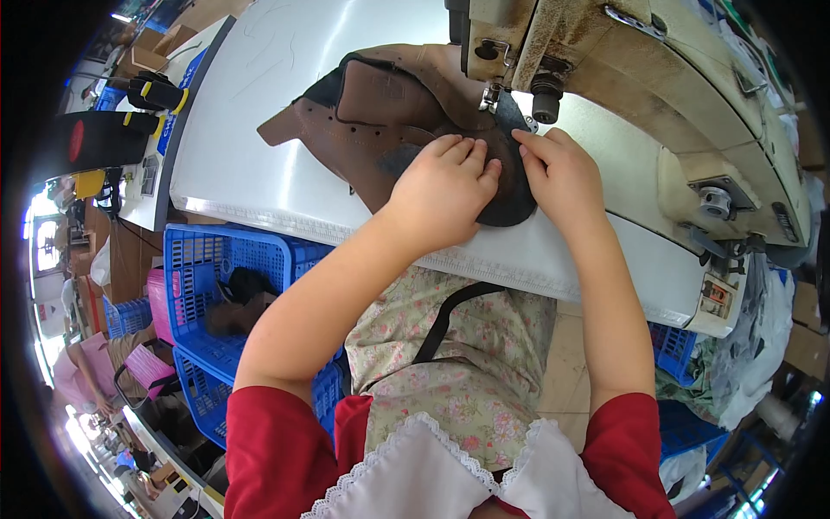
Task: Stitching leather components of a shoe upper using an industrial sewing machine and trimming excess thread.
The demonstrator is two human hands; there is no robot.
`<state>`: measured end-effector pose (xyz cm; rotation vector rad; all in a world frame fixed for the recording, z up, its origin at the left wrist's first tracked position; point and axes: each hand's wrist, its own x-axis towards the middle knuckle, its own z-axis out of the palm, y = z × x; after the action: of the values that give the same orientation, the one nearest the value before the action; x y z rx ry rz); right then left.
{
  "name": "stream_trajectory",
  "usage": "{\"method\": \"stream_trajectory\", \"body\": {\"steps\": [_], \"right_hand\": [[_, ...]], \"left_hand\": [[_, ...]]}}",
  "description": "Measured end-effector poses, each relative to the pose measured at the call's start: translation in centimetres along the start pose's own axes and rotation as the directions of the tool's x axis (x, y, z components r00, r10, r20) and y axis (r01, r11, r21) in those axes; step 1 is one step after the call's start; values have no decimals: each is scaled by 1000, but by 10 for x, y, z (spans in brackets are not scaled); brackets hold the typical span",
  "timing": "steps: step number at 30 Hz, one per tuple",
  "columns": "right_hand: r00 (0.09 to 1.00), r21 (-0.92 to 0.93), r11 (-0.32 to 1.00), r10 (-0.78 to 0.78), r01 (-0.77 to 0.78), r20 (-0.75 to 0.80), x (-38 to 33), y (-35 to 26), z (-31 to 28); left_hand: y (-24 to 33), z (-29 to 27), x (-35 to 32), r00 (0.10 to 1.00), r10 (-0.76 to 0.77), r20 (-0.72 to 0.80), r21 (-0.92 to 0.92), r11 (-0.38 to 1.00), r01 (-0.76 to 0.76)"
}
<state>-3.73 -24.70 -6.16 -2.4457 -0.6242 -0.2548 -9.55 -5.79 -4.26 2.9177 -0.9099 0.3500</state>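
Observation:
A brown leather shoe upper (373, 91) with dark lining and punched holes lies on the white sewing machine table (259, 164). Its right part sits beneath the presser foot (489, 98), beside a dark grey-blue strip of material (510, 114). My left hand (445, 186) is closed on the leather, fingers bent and bunched, left of the dark rounded edge. Right of that edge, my right hand (560, 169) pinches the rim between thumb and forefinger. The needle tip is too small to make out, and the fingers hide some of the leather.
The worn machine head (622, 52) overhangs the table from the upper right. Blue plastic baskets (194, 324) stand below the table's left front edge, with dark pieces inside. Farther left are a control panel (149, 176) and another person (82, 368). Plastic sheeting (752, 333) hangs at right.

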Motion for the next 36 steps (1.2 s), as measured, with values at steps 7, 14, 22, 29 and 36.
{"method": "stream_trajectory", "body": {"steps": [7, 14, 22, 29, 36], "right_hand": [[999, -28, 999, 38, -39, -33, -3, -10, 3], [997, -42, 997, 65, -67, -37, -3, -15, 7], [996, -92, 993, 76, -80, -38, -1, -23, 11], [995, -122, 988, 85, -91, -59, 0, -26, 13], [994, -137, 985, 94, -102, -64, 3, -26, 16]], "left_hand": [[-11, -4, -1, 998, 65, 23, -35, 997, -65], [-23, -1, -3, 994, 109, -5, -40, 993, -109], [-45, -3, -1, 984, 175, -16, -70, 982, -175], [-53, -2, 1, 978, 205, -40, -113, 972, -208], [-68, -5, 9, 970, 245, -9, -124, 962, -244]]}}
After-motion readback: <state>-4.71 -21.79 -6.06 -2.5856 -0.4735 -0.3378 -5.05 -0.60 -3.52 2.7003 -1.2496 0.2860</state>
